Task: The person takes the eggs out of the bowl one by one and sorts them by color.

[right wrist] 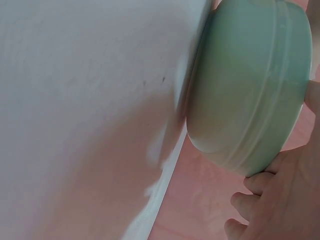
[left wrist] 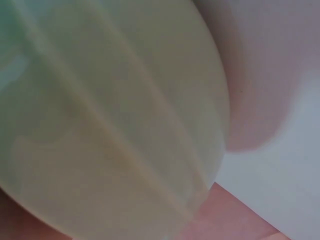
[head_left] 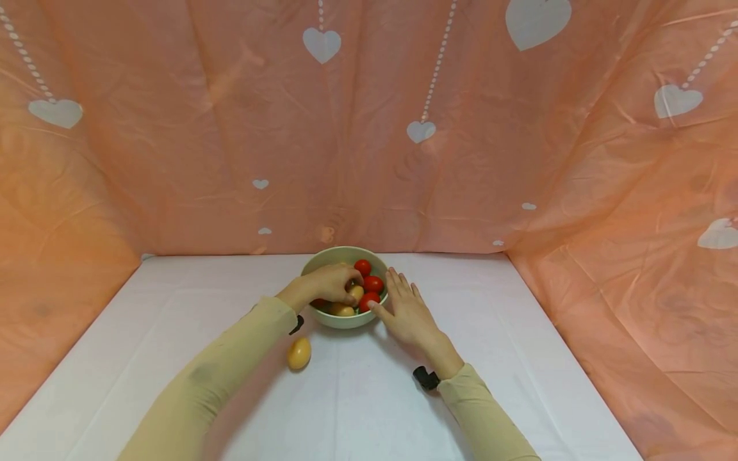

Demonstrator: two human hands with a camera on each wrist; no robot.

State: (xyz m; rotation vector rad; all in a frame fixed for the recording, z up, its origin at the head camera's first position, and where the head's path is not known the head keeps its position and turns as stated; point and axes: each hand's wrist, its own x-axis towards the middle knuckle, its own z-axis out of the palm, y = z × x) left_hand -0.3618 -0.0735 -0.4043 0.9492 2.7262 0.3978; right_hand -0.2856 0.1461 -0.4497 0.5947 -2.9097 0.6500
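Observation:
A pale green bowl [head_left: 344,320] holds several red tomatoes [head_left: 373,284] and yellow oval fruits [head_left: 343,310]. My left hand [head_left: 334,283] reaches over the left rim into it, thumb and fingers curled round a yellow oval fruit [head_left: 357,294]. My right hand [head_left: 408,314] lies along the bowl's right side with its fingers straight, the thumb at the rim beside a red tomato. In the right wrist view, the fingertips [right wrist: 260,182] of that hand touch the outer wall. Only the bowl's outside [left wrist: 125,115] fills the left wrist view; the left hand is hidden there.
Another yellow oval fruit [head_left: 299,353] lies on the white tablecloth [head_left: 357,410], in front of the bowl and close to the left forearm. Orange-pink cloth [head_left: 369,205] with white hearts hangs behind the table and along both sides. Each wrist wears a black strap [head_left: 426,378].

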